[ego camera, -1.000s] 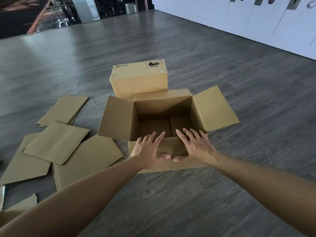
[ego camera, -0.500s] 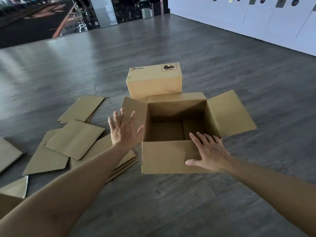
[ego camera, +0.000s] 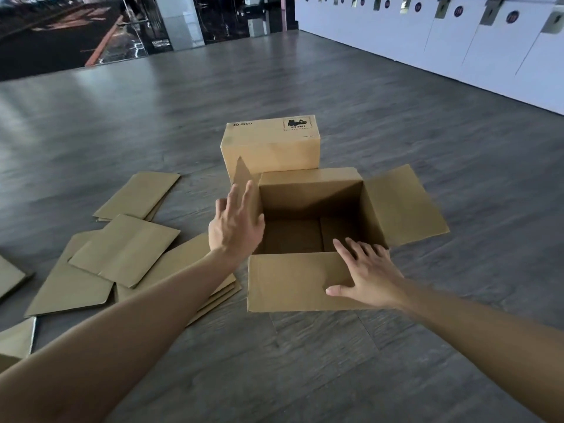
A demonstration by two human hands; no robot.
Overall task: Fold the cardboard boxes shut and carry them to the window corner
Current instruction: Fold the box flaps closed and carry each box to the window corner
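The step in hand looks like the closing of the open cardboard box (ego camera: 308,239), which sits on the grey plank floor (ego camera: 335,361) just in front of the person. All 4 top flaps are open. The left hand (ego camera: 235,227) has its fingers straight and together, pressed flat against the outer face of the left flap (ego camera: 244,181), which stands nearly upright; this grip has hold of nothing, it only pushes. The right hand (ego camera: 369,276) lies spread, fingers relaxed, on the near flap (ego camera: 287,282), which hangs down over the front wall; it also clasps nothing. The right flap (ego camera: 406,206) lies splayed outward and the far flap (ego camera: 308,175) leans back toward a second, closed box (ego camera: 271,145) that stands touching or just behind the open one; I cannot tell which.

My reading is that the folding has just begun: no flap is down over the opening yet, and carrying has not started. The next move likely calls for tipping the left flap down over the opening, then bringing the right flap over to meet it, with the near and far flaps to follow in whatever order holds them shut.

Left of the box, several flattened cardboard sheets (ego camera: 125,248) overlap on the floor. Dark glazing (ego camera: 76,29) shows far off at the top left, perhaps the window side
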